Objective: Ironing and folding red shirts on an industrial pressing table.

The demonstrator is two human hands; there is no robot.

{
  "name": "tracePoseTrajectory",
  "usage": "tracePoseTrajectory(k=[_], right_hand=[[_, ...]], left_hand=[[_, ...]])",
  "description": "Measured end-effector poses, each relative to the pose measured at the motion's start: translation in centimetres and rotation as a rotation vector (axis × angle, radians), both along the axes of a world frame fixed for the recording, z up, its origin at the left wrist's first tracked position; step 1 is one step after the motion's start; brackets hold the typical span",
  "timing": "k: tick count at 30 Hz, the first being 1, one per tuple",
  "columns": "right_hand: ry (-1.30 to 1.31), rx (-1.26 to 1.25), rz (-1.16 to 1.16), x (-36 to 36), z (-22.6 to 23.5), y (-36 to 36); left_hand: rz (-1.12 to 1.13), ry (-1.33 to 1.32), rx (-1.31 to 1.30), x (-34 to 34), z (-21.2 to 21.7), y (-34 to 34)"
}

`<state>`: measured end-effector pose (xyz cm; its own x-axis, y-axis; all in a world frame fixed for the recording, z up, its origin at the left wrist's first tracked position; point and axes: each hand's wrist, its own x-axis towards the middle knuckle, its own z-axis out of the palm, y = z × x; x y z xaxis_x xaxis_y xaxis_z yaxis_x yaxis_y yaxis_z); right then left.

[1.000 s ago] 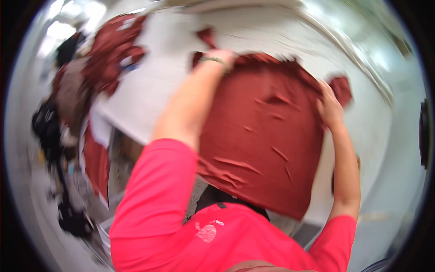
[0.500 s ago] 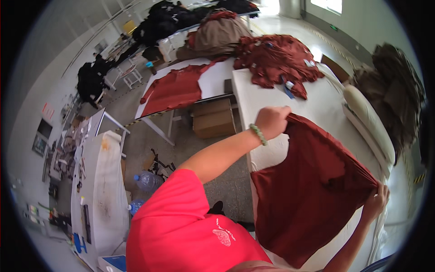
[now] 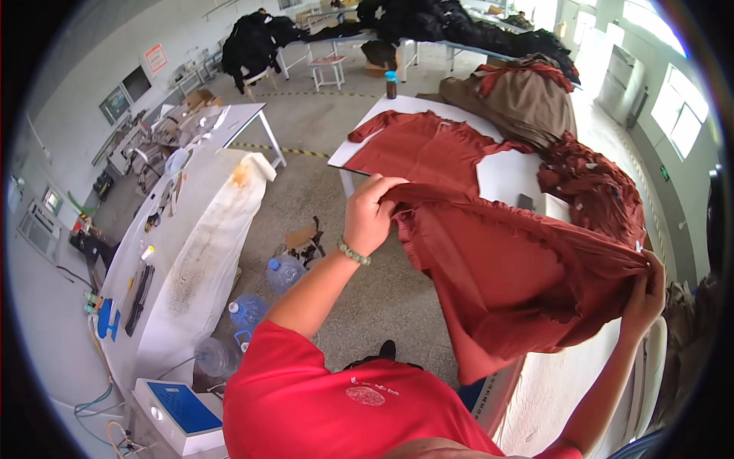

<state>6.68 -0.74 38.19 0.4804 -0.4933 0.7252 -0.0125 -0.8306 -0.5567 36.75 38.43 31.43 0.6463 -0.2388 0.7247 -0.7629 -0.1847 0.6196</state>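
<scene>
A rust-red sweater hangs in the air in front of me, its upper edge stretched between my two hands. My left hand, with a green beaded bracelet at its wrist, is closed on one end of that edge. At the other end, to the right, my right hand grips the bunched fabric. The cloth droops in folds and hides part of the tables behind it. Beyond it, a second rust-red sweater lies spread flat on a white table.
A rust-red garment pile and a brown one stand at the right. At left is a long table with a stained white cover. Large plastic bottles stand on the floor beside it. A white-and-blue box sits lower left.
My view has swung left. Both hands have lifted the sweater off the cream-covered table and carried it toward the white table, still stretched between them.
</scene>
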Motion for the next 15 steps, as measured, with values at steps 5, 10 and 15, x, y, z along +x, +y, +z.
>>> tracePoseTrajectory(k=[5,10,15], right_hand=[[0.181,-0.091,0.098,10.8,-4.7,2.3],[0.286,-0.059,0.159,21.2,-10.4,5.5],[0.273,-0.003,0.213,29.7,-14.4,6.3]], left_hand=[[0.133,0.069,0.15,6.2,-5.3,6.9],[0.298,0.082,0.393,11.7,-9.2,12.9],[0.462,-0.09,0.319,19.6,-10.8,12.5]])
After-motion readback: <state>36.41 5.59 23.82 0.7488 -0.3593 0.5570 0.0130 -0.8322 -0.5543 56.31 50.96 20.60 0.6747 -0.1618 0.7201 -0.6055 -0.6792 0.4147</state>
